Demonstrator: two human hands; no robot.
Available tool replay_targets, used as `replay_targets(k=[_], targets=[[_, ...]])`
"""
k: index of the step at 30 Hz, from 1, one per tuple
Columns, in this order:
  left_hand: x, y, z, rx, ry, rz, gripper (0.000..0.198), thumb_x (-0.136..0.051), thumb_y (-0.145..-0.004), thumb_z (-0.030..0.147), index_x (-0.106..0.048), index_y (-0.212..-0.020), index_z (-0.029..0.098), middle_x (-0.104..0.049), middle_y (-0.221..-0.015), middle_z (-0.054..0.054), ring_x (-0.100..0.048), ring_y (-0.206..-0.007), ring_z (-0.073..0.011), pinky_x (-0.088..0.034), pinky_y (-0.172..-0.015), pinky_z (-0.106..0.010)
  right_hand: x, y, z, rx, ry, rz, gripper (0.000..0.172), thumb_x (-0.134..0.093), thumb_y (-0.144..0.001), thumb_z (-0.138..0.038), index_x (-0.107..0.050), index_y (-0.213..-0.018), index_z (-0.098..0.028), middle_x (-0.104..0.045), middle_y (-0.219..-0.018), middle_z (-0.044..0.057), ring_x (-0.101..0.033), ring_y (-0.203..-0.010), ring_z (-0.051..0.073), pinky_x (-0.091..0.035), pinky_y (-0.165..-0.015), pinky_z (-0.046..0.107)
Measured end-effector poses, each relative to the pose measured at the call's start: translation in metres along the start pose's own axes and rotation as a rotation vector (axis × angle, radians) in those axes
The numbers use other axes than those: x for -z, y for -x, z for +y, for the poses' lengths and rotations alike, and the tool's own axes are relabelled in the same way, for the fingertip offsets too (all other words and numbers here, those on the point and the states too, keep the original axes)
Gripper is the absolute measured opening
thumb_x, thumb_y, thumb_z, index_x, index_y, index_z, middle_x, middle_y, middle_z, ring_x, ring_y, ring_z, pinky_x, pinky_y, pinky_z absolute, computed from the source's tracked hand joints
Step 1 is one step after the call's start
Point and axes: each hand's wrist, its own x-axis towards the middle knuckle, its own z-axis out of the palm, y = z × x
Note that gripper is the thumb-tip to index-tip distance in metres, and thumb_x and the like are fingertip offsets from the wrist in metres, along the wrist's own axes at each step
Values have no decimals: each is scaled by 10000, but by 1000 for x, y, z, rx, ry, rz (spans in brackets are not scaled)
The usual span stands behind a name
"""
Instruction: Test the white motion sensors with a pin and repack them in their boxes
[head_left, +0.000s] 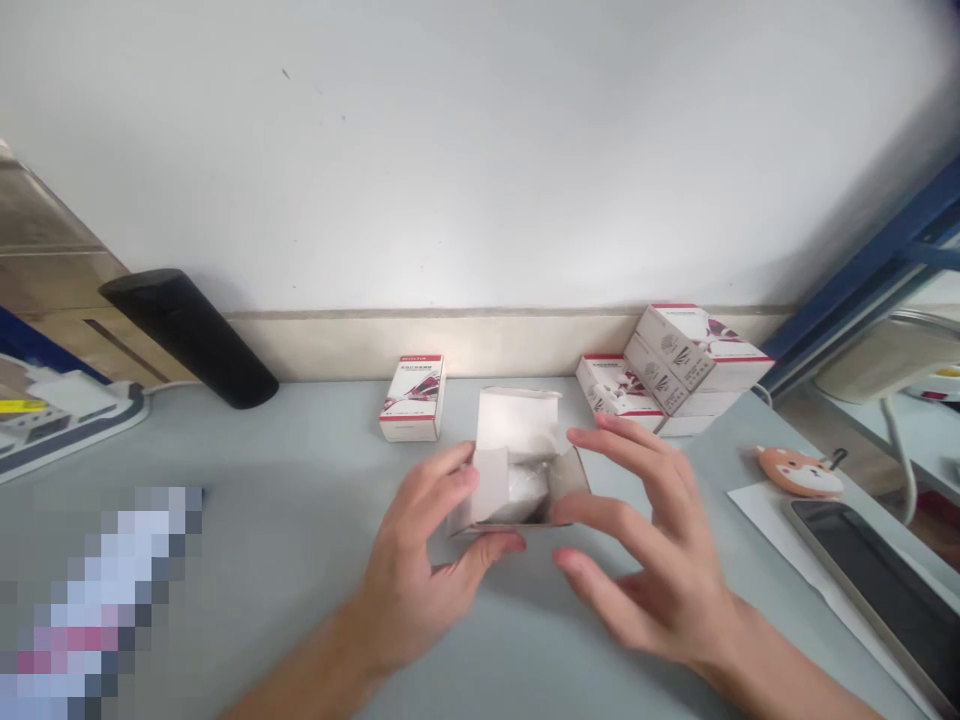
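Note:
An opened white carton [517, 420] stands on the grey-green desk in front of me, its lid flap raised at the back and side flaps spread. Inside it lies something wrapped in clear plastic [531, 484], too hazy to make out. My left hand [431, 550] grips the carton's left side, thumb along the front edge and fingers over the left flap. At the carton's right side is my right hand [649, 540], its fingers spread, with one fingertip by the right flap and nothing held.
One closed red-and-white box [414, 397] stands behind to the left. Several similar boxes [675, 365] are stacked at the back right. A black cylinder [191, 335] and power strip [75, 420] are left; an orange animal-face item [801, 472] and phone [877, 590] are right.

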Motion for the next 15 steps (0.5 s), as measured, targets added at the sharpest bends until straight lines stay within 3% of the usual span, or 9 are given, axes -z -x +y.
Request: replay_targets(k=[2, 6, 9, 15], targets=[[4, -7, 5, -96, -104, 6, 736, -806, -873, 129, -463, -1483, 359, -678, -1342, -116, -686, -1182, -268, -633, -936, -467, -3, -2, 1, -59, 63, 26, 134, -704, -898, -218, -653, -997, -293, -613, -1365, 91, -556, -1328, 386, -526, -1048, 598], [10, -17, 16, -286, -281, -41, 486, -698, -875, 34, -607, -1239, 342, -716, -1234, -84, -686, -1118, -245, -647, -834, -419, -17, 0, 2, -216, 69, 8, 133, -677, -959, -203, -703, -1054, -292, -650, -1294, 98, -575, -1245, 341, -537, -1008, 575], [8, -16, 19, -392, -341, -80, 338, -676, -906, 84, -613, -1123, 336, -723, -1211, -64, -691, -1105, -238, -646, -827, -418, -26, 5, 3, -366, -79, -34, 96, -643, -1010, -273, -733, -1030, -300, -658, -1279, 91, -577, -1230, 320, -550, -999, 561], [-1, -7, 12, -466, -369, -59, 385, -722, -858, 25, -612, -1140, 263, -747, -1212, -93, -704, -1119, -238, -622, -917, -444, -37, 12, 3, -579, -422, -45, 163, -678, -993, -328, -777, -1122, -335, -636, -1373, 74, -609, -1234, 292, -552, -1037, 528]])
